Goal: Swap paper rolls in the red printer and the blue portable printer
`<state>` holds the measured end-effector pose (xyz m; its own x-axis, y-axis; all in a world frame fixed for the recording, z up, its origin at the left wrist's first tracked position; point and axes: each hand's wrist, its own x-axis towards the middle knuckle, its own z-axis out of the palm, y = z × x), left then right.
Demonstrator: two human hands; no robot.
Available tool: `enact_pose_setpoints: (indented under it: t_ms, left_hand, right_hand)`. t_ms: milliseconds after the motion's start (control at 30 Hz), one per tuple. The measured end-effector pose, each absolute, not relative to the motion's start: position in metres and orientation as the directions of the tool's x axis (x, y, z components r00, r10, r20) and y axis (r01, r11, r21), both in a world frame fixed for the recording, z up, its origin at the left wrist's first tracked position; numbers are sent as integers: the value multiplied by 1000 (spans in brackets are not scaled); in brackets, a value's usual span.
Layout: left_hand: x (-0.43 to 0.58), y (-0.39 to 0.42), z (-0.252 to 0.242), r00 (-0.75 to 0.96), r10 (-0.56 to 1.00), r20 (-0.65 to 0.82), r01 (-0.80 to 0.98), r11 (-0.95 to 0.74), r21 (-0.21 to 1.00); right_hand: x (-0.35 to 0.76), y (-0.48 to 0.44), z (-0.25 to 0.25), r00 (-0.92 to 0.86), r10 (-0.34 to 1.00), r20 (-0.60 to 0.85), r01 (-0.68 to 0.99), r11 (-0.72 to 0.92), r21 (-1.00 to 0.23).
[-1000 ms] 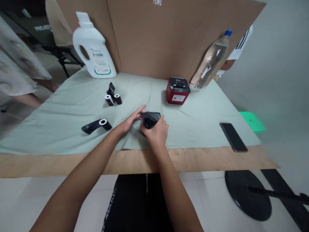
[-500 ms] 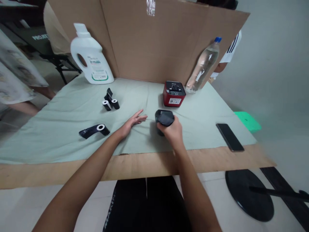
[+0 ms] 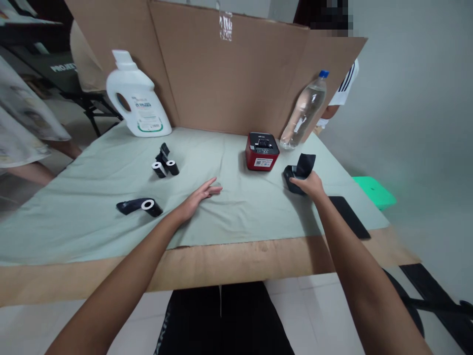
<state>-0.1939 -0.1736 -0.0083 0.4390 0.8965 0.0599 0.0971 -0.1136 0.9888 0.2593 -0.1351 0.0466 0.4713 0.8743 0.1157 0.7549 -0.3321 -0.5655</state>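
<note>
My right hand (image 3: 310, 185) grips a small black device (image 3: 291, 185) with a dark flap standing up from its top, at the right of the cloth. Its exact kind is not clear, and my fingers hide its right side. On the middle of the cloth, my left hand (image 3: 197, 199) lies open and holds nothing, fingers stretched forward. A black roll with a white core (image 3: 152, 207), its dark strip trailing left, lies beside my left forearm. Farther back sit two more such rolls (image 3: 172, 167) with a black strip behind them. A red box-shaped device (image 3: 261, 157) with a black top stands between my hands, farther back.
A cardboard screen (image 3: 229, 79) closes off the back. Against it are a white jug (image 3: 138, 101) and a leaning clear bottle (image 3: 303, 111) with a blue cap. A black phone (image 3: 349, 217) lies right of my forearm. Other people are partly visible behind and at left.
My right hand has carried the black device right, from in front of the red device to beyond its right side. The dark flap now stands up. My left hand stays open on the cloth.
</note>
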Motion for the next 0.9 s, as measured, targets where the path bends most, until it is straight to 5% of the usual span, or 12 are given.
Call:
enact_pose_setpoints:
  t_ms: [267,567,733,900]
  left_hand:
    - [-194,-176,-6,436,898,61,102,-117,988]
    - [-191,-176,10,281,958,48,-34,-40,999]
    - [-150,-152,44,37,997,61,57,-63,996]
    - [-50,-65,77,13,1000,-14,-27,14,1000]
  right_hand:
    - [276,-151,39,454,866,207,559,-96,-824]
    - [236,-164,81,469,663,583,549,298,-781]
    - [202,-127,84,361,791,494,470,304,-829]
    - [178,-55,56,440,845,303,342,154,-927]
